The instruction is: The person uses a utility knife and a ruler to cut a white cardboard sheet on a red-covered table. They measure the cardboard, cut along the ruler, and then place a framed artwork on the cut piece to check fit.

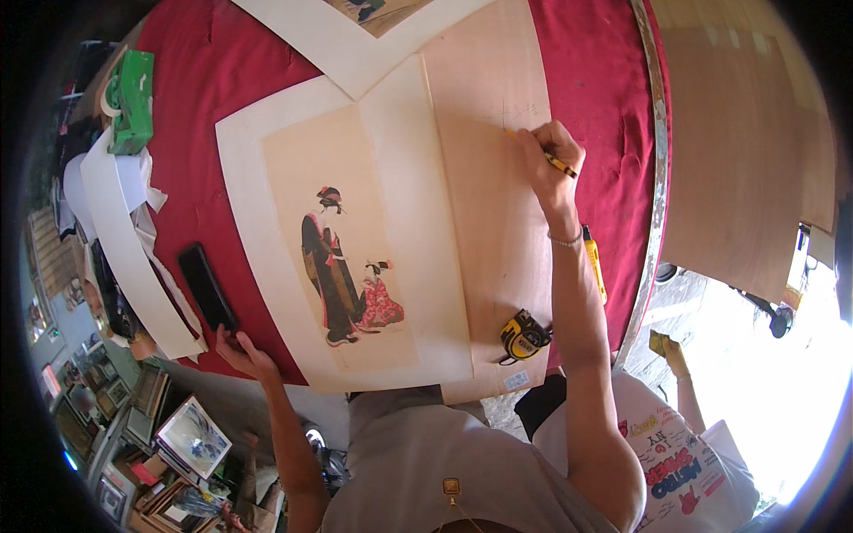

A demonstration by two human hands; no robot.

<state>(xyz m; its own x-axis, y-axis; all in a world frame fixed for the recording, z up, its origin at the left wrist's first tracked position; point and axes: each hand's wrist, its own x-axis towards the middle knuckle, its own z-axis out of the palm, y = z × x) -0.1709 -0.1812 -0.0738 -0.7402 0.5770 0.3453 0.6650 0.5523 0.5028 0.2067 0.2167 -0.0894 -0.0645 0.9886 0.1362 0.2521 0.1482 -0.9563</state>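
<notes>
My right hand grips a yellow-and-black pencil, its point on a thin light-brown wooden board. Faint pencil lines and marks show near the tip. A bracelet circles that wrist. On the left, my left hand has its fingers apart at the lower end of a black phone; whether they touch it I cannot tell. Between the hands, a print of two robed figures on a wide white sheet overlaps the board. A yellow-black tape measure rests on the board below my right hand.
A yellow cutter lies on the red cloth beside my right forearm. Another mounted picture overlaps at the far edge. A green tape dispenser stands far left. Another person in a printed white shirt is at lower right.
</notes>
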